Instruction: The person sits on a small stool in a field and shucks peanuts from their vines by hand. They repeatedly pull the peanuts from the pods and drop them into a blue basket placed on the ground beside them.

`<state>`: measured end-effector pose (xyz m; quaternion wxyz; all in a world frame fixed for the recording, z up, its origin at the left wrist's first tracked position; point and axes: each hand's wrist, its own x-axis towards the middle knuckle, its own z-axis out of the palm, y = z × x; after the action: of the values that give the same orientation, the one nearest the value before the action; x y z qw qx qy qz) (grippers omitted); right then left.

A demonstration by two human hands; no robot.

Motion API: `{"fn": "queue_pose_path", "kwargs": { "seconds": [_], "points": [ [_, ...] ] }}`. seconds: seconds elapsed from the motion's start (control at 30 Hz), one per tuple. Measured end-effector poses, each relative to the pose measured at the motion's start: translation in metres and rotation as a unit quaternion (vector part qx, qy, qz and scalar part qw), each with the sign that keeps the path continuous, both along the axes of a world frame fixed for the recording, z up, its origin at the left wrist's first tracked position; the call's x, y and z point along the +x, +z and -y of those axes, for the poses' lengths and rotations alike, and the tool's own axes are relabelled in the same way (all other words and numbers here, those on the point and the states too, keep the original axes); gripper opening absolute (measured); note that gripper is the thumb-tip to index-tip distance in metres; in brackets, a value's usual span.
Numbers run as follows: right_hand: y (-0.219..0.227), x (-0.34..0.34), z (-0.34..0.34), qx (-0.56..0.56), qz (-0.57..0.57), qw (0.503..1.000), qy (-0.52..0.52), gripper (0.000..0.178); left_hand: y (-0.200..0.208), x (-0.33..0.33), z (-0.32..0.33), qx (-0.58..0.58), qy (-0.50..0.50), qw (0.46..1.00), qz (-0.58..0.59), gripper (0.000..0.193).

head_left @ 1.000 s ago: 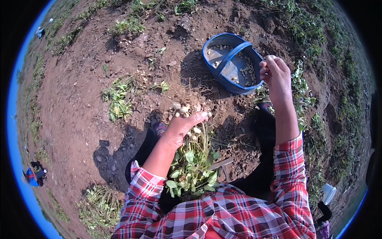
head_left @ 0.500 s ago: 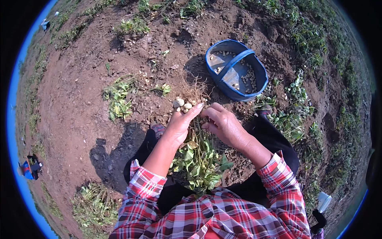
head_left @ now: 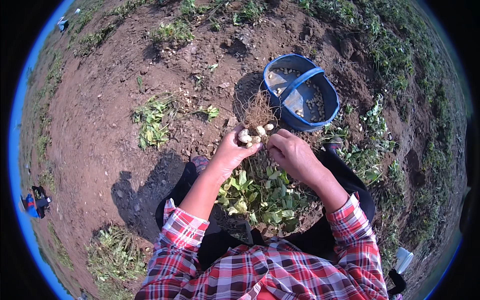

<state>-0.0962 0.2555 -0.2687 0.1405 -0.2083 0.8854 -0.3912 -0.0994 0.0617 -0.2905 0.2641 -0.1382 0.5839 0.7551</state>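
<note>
My left hand (head_left: 229, 156) is closed round the stem base of a peanut plant, under a cluster of pale peanuts (head_left: 256, 136). Thin brown roots (head_left: 258, 110) fan out beyond the cluster, away from me. Below my hands, the plant's green leaves (head_left: 265, 197) hang between my knees. Just right of the peanuts, my right hand (head_left: 296, 156) has its fingers curled into a pinch beside the plant; what sits between the fingertips is hidden. Past the roots, to the right, stands a blue basket (head_left: 312, 126) with an arched handle and loose peanuts scattered on its bottom.
Pulled leafy plants (head_left: 154, 120) lie on the brown soil to the left, with another heap (head_left: 117, 255) at lower left. Green vines (head_left: 375, 127) grow along the right. A person (head_left: 35, 202) is at the far left edge. A white object (head_left: 404, 260) shows at lower right.
The plant has turned in my left hand: its peanuts and roots have shifted right, and its leaves now spread wider. My right hand has moved slightly right and toward me.
</note>
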Motion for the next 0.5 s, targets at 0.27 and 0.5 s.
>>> {"fn": "queue_pose_path", "kwargs": {
  "seconds": [0.27, 0.5],
  "points": [
    [0.006, 0.007, 0.005, 0.058, -0.033, 0.998, -0.011, 0.004, -0.007, -0.002, 0.003, -0.044, -0.011, 0.999, -0.016, 0.038],
    [0.01, -0.028, -0.045, 0.205, -0.268, 0.931, -0.139, 0.027, 0.0, 0.0, 0.013, -0.013, 0.03, 0.999, 0.015, 0.039]
  ]
}}
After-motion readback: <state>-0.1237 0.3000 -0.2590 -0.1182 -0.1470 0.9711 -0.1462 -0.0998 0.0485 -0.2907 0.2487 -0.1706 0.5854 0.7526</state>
